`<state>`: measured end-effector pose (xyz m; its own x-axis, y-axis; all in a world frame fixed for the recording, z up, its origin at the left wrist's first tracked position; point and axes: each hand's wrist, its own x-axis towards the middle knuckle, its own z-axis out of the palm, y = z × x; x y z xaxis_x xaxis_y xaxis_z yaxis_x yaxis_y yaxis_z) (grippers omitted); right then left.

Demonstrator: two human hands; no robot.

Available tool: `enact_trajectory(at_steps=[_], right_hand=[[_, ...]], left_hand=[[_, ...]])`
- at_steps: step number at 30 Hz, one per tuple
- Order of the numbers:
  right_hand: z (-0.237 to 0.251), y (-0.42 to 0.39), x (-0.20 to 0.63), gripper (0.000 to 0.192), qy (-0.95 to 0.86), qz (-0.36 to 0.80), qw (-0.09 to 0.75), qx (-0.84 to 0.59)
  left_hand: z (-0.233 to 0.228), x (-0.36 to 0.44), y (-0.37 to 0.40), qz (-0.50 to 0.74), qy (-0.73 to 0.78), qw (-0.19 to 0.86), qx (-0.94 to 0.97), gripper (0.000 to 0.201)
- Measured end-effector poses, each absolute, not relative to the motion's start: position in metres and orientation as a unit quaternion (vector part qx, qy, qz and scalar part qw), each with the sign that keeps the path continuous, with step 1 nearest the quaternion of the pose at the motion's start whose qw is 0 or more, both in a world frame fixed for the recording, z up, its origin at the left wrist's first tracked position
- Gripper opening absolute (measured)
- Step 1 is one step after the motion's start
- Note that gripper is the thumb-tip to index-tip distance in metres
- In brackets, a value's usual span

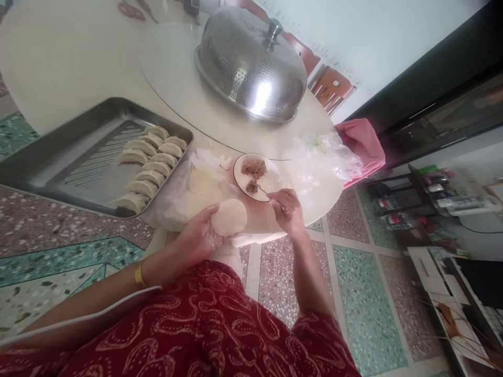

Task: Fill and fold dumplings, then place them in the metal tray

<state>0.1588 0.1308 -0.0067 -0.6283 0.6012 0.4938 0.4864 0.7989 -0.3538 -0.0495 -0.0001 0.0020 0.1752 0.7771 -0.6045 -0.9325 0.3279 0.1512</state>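
Two bare hands show on my feed: the left hand (200,230) holds a round wrapper (230,217) by the table (58,57) edge, and the right hand (286,209) pinches a thin utensil (262,189) at the plate (272,175). Left of them I see dumplings (143,175) grouped at one end of a metal tray (58,173). A domed lid (251,68) blocks my view beyond the plate; a clear bag (326,154) lies rightward. Filling (253,167) hides the utensil's tip, fingers cover part of its handle, and I can't identify the red object (131,10) up top.
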Motion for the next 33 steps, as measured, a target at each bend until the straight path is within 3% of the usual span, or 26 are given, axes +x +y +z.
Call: enact_trajectory(at_steps=[7, 13, 22, 28, 33], right_hand=[[-0.009, 0.122, 0.174, 0.029, -0.832, 0.099, 0.353, -0.416], [-0.023, 0.098, 0.162, 0.035, -0.727, 0.197, 0.398, -0.524], [-0.031, 0.129, 0.16, 0.03, -0.836, 0.073, 0.393, -0.375], [-0.021, 0.111, 0.162, 0.024, -0.863, 0.108, 0.354, -0.344], [-0.023, 0.117, 0.165, 0.021, -0.854, 0.09, 0.386, -0.338]], left_hand=[[0.004, -0.045, 0.002, 0.566, 0.317, 0.751, -0.123, 0.031], [0.001, -0.044, 0.003, 0.558, 0.32, 0.756, -0.121, 0.032], [0.002, -0.046, 0.003, 0.55, 0.332, 0.757, -0.124, 0.034], [0.005, -0.045, 0.005, 0.538, 0.357, 0.754, -0.121, 0.035], [0.005, -0.042, 0.008, 0.539, 0.35, 0.756, -0.126, 0.034]])
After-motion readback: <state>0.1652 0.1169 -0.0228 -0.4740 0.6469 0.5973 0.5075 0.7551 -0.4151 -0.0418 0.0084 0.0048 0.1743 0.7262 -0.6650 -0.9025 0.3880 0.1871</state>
